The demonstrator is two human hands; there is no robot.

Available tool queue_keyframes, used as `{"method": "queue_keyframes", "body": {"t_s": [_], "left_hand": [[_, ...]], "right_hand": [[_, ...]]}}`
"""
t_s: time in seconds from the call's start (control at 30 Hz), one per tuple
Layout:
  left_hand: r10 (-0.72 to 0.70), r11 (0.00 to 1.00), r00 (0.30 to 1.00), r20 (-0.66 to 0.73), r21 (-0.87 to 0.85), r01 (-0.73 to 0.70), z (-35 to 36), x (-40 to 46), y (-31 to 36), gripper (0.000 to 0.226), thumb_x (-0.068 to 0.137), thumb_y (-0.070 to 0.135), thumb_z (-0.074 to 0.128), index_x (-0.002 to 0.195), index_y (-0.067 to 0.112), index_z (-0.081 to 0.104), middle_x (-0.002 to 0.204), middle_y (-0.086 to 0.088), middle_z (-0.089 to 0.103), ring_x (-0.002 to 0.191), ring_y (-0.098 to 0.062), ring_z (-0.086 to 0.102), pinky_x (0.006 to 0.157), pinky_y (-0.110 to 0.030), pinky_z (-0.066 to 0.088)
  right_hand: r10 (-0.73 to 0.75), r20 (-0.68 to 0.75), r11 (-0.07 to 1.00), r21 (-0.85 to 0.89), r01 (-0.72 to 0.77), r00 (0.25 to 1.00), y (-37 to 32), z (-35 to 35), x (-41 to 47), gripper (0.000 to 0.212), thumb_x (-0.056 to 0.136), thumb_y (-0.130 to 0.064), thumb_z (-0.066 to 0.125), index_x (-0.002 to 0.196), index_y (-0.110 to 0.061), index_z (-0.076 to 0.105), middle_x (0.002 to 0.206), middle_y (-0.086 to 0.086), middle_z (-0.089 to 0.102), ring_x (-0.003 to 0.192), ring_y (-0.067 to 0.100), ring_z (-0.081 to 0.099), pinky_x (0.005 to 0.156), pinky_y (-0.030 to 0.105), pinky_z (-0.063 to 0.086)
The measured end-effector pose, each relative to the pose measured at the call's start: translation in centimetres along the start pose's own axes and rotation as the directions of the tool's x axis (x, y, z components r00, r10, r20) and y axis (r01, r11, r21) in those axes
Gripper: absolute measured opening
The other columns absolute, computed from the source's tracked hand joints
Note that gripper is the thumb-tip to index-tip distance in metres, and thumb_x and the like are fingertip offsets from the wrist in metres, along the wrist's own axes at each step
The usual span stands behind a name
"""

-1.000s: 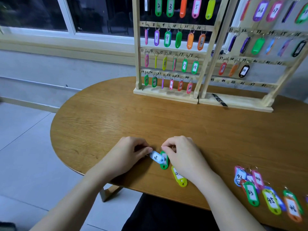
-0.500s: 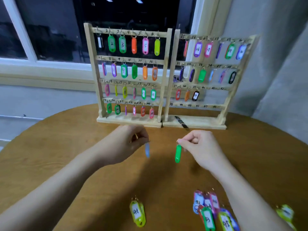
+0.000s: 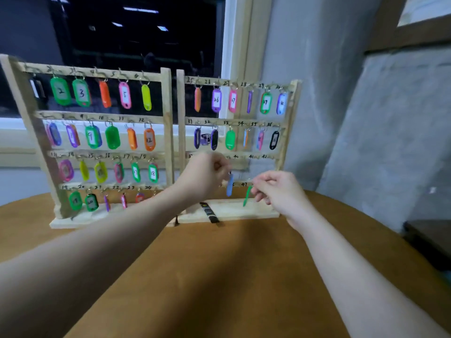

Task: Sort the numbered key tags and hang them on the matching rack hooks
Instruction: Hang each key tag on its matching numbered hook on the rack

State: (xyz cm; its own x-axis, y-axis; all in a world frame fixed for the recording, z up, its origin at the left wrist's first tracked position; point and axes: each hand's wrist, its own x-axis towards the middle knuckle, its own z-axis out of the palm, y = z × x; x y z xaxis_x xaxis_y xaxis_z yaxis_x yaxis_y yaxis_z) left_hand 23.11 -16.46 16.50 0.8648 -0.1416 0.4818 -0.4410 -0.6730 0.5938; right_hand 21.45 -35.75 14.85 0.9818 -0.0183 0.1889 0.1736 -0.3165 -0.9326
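Two wooden racks stand side by side at the table's far edge, the left rack [image 3: 168,132] and the right rack [image 3: 290,132], both hung with coloured numbered tags. My left hand [image 3: 205,175] pinches the ring of a blue tag [image 3: 229,185], which hangs edge-on in front of the right rack's lower rows. My right hand [image 3: 275,189] pinches a green tag [image 3: 247,196], dangling just right of the blue one near the hook marked 47. Both tags' numbers are hidden. The hands cover part of the right rack's third row.
A black marker [image 3: 209,212] lies on the right rack's base. The brown wooden table [image 3: 219,276] stretches toward me under both forearms. A dark window [image 3: 134,32] is behind the racks and a grey wall [image 3: 341,93] to the right.
Both hands lifted a tag each from the table and carried them forward to the right rack's lower rows. The view tilted up, so the loose tags on the table left the frame.
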Motion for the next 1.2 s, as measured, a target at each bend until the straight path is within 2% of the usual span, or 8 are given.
{"method": "queue_keyframes", "body": {"t_s": [0.27,0.37,0.5,0.6,0.67,0.83,0.93,1.2], "left_hand": [[-0.01,0.988,1.0,0.004,0.155,0.009,3.0,6.1,-0.5,0.027,0.101,0.025,0.054,0.083,0.015,0.071,0.066,0.007,0.071,0.038,-0.003,0.051,0.042,-0.02,0.036],[-0.016,0.978,1.0,0.013,0.209,0.013,3.1,7.0,-0.8,0.024,0.101,0.022,0.053,0.087,0.017,0.072,0.066,0.007,0.071,0.045,-0.006,0.058,0.049,-0.023,0.041],[-0.036,0.976,0.999,0.022,0.214,0.03,3.4,7.9,-0.5,0.023,0.098,0.015,0.051,0.087,0.013,0.071,0.072,0.003,0.074,0.032,0.0,0.049,0.044,-0.022,0.04],[-0.052,0.968,0.999,0.004,0.247,0.05,3.8,8.6,-0.5,0.022,0.096,0.012,0.052,0.087,0.006,0.071,0.068,0.003,0.073,0.044,0.002,0.059,0.056,-0.037,0.059],[-0.071,0.96,0.997,0.031,0.273,0.06,4.0,9.1,-0.7,0.025,0.097,0.015,0.055,0.078,0.011,0.069,0.066,0.003,0.072,0.059,-0.01,0.069,0.066,-0.041,0.062],[-0.101,0.932,0.989,0.107,0.358,0.056,4.1,9.3,-0.6,0.031,0.098,0.018,0.055,0.07,0.016,0.067,0.074,-0.005,0.074,0.064,-0.025,0.068,0.065,-0.038,0.06],[-0.105,0.927,0.986,0.126,0.372,0.052,3.9,9.1,-0.2,0.03,0.101,0.018,0.052,0.077,0.01,0.069,0.077,-0.007,0.074,0.052,-0.021,0.061,0.045,-0.023,0.046],[-0.117,0.929,0.97,0.215,0.369,0.03,3.0,9.2,0.3,0.026,0.1,0.011,0.051,0.086,0.002,0.071,0.078,-0.007,0.075,0.037,-0.005,0.053,0.034,-0.017,0.041]], "right_hand": [[-0.033,-0.052,0.999,-0.016,0.033,0.998,0.6,0.8,5.4,0.018,0.102,-0.014,0.057,0.09,-0.015,0.069,0.078,0.0,0.073,0.058,0.01,0.063,0.051,0.016,0.042],[-0.04,-0.086,0.999,-0.029,0.037,0.996,0.7,1.2,6.4,0.017,0.103,-0.015,0.055,0.097,-0.011,0.07,0.082,0.001,0.073,0.056,0.007,0.063,0.046,0.011,0.042],[-0.037,-0.127,0.999,0.011,0.039,0.991,1.2,1.7,7.3,0.016,0.103,-0.016,0.055,0.096,-0.012,0.07,0.082,0.001,0.074,0.051,0.004,0.061,0.044,0.012,0.042],[-0.032,-0.149,0.999,0.022,0.036,0.988,1.5,1.8,7.6,0.017,0.103,-0.015,0.056,0.098,-0.011,0.072,0.083,0.002,0.075,0.049,0.001,0.061,0.044,0.012,0.043],[-0.035,-0.154,0.999,0.024,0.039,0.988,1.5,1.7,7.5,0.017,0.103,-0.014,0.056,0.098,-0.01,0.072,0.085,0.004,0.075,0.049,0.001,0.061,0.045,0.013,0.046],[-0.045,-0.161,0.999,0.021,0.05,0.986,1.2,1.7,7.7,0.017,0.102,-0.018,0.057,0.094,-0.018,0.072,0.079,-0.006,0.074,0.054,0.002,0.065,0.054,0.02,0.049],[-0.032,-0.166,0.999,0.008,0.033,0.986,1.0,1.9,8.5,0.021,0.101,-0.023,0.059,0.087,-0.022,0.074,0.075,-0.008,0.075,0.062,0.008,0.07,0.062,0.026,0.05],[-0.137,-0.182,0.976,-0.191,0.102,0.974,1.3,2.6,9.3,0.015,0.1,-0.02,0.06,0.094,-0.021,0.074,0.087,-0.002,0.075,0.067,0.017,0.072,0.066,0.037,0.062]]}}
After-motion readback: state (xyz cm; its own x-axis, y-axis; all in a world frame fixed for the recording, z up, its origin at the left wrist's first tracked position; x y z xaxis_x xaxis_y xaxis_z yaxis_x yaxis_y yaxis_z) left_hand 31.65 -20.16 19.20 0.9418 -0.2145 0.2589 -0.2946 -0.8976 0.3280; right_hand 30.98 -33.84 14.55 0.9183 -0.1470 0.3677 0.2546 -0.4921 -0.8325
